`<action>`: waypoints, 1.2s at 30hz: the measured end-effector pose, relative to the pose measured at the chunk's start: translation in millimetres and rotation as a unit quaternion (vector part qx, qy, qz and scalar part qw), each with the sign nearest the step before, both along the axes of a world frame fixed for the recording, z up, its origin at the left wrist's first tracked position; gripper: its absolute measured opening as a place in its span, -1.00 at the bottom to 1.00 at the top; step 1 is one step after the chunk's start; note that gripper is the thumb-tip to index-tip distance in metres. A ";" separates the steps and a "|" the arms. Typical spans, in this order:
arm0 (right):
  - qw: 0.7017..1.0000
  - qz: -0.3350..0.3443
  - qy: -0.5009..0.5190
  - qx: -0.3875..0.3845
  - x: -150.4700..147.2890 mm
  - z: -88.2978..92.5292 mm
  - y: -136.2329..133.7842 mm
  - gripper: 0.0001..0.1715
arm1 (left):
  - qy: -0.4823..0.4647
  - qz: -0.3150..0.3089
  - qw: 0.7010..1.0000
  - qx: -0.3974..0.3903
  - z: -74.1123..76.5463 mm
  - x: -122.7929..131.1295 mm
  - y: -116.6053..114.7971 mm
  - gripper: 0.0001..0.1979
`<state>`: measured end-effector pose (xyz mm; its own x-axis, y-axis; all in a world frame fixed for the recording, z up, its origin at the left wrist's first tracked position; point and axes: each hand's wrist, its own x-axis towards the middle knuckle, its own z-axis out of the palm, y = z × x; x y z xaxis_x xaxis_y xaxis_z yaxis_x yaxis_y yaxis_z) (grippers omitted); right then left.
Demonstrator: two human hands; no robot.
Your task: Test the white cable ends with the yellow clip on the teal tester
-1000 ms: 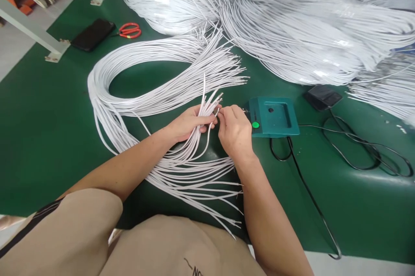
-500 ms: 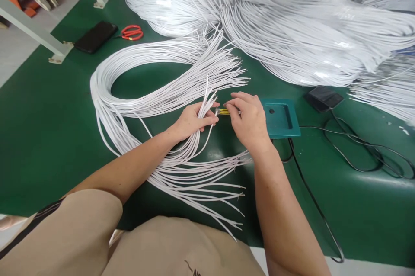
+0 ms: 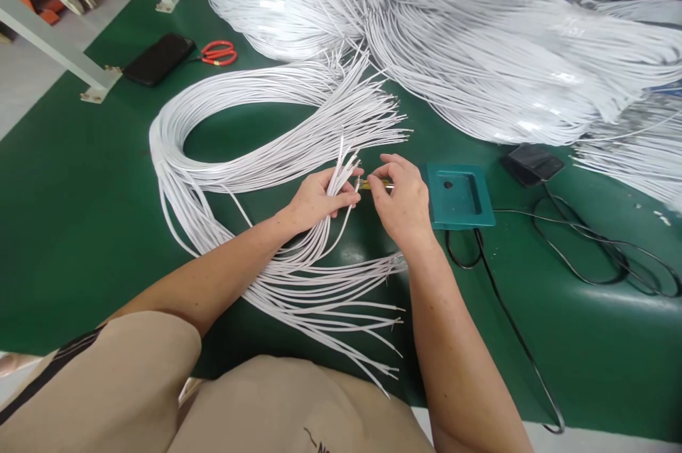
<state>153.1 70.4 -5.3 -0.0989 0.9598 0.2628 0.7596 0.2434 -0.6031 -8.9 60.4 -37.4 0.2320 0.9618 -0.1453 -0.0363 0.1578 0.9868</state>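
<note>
Presently, by size. Worktop (image 3: pixel 79 226): green mat, carrying everything listed.

Wire heaps (image 3: pixel 479 48): great white masses along the far edge, from the middle to the far right corner.

Wire loop (image 3: pixel 175 148): a bundle of white wires curved round at centre left, its cut ends fanning out toward the middle and toward the near edge.

Left hand (image 3: pixel 317 199): closed around a sheaf of these wires, their ends standing up past the fingers.

Right hand (image 3: pixel 402 201): thumb and forefinger pinched on a small yellow-and-metal pin (image 3: pixel 376 184), its tip touching one wire end at the left hand. A second ago this hand sat at the box; it has drawn back to the wires, bringing the pin along on a black cable (image 3: pixel 511 325). Judged: one end dealt with, another being met.

Teal box (image 3: pixel 461 196): shallow tray top, just right of the right hand.

Black phone (image 3: pixel 158 59): near the far left corner.

Dark pad (image 3: pixel 533 163): beyond the box.

Red scissors (image 3: pixel 216 52): beside the phone.
</note>
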 end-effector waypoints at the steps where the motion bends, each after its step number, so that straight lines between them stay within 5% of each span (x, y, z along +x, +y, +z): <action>1: 1.000 0.001 0.004 -0.001 1.1 0.6 0.3 -0.83 | -0.006 -0.003 1.000 0.002 -0.4 0.0 -0.3 -0.45; 7: 0.989 0.068 0.098 -0.092 5.7 6.6 4.5 -0.67 | -0.025 -0.023 0.999 0.005 1.7 0.2 -1.8 -0.40; 14: 0.964 0.083 0.184 -0.171 5.5 14.1 1.0 -0.84 | -0.025 -0.028 0.999 0.017 -3.1 0.3 0.0 -0.58; 24: 0.958 0.058 0.236 -0.152 3.2 12.1 -3.9 -0.88 | -0.013 -0.034 0.999 0.028 -4.4 0.2 -0.2 -0.67; 36: 0.986 0.034 0.137 -0.084 7.0 12.3 -14.3 -0.88 | 0.016 -0.009 0.999 0.048 -2.0 -0.5 -1.0 -0.63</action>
